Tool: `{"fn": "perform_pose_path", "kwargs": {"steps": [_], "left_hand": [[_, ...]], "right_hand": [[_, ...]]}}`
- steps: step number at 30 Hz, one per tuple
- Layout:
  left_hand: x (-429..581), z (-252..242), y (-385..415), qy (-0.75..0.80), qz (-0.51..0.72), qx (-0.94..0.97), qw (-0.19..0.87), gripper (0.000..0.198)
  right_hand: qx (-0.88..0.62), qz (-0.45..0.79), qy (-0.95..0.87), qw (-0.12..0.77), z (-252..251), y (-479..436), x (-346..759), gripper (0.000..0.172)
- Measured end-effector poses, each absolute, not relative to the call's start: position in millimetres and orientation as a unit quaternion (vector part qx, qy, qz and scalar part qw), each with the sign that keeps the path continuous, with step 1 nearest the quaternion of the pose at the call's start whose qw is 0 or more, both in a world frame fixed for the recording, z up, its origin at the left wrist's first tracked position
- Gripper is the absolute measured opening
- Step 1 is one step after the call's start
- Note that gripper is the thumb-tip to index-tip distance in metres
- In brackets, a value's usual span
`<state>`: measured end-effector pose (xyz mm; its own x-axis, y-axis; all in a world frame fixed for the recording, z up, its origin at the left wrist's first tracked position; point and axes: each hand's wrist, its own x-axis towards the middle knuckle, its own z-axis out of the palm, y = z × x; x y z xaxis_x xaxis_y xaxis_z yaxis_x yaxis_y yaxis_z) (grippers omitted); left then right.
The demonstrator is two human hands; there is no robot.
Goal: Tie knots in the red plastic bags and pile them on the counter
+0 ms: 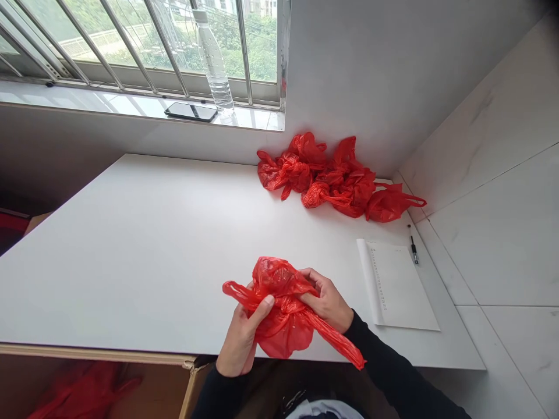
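Observation:
A crumpled red plastic bag (283,308) is held in both hands over the near edge of the white table (144,250). My left hand (242,337) grips its lower left side, thumb pressed on the plastic, with a handle loop sticking out to the left. My right hand (325,299) is closed on the right side, where a twisted handle strand trails down to the right. A pile of several knotted red bags (332,177) lies at the far right of the table against the wall.
A sheet of paper (395,285) and a pen (413,247) lie at the right by the tiled wall. On the windowsill stand a water bottle (215,64) and a black phone (191,112). A cardboard box (100,381) with red plastic sits below left.

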<state>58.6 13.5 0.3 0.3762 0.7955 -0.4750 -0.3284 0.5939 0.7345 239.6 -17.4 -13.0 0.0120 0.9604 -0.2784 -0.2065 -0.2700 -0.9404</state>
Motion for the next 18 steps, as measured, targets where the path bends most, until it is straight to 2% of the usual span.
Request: {"fn": "perform_pose_path", "kwargs": {"steps": [3,5,10,15,18], "left_hand": [[54.8,-0.7,7.8,0.387,0.35,0.324,0.789,0.069],[52.8,-2.3,6.6,0.381,0.348,0.339,0.787,0.073],[54.0,-0.7,11.1,0.413,0.389,0.32,0.759,0.07],[54.6,-2.4,10.8,0.394,0.312,0.255,0.826,0.058],[54.0,-11.6,7.9,0.394,0.293,0.236,0.838,0.058]], "right_hand": [[-0.526,0.611,-0.317,0.499,-11.1,-14.8,243.4,0.037],[-0.514,0.636,-0.293,0.496,-9.8,-14.8,246.8,0.044],[-0.48,0.676,-0.303,0.469,-7.2,-18.5,249.3,0.035],[-0.498,0.637,-0.311,0.5,-7.7,-16.4,247.5,0.035],[-0.503,0.633,-0.316,0.496,-10.0,-14.6,247.9,0.037]]}}
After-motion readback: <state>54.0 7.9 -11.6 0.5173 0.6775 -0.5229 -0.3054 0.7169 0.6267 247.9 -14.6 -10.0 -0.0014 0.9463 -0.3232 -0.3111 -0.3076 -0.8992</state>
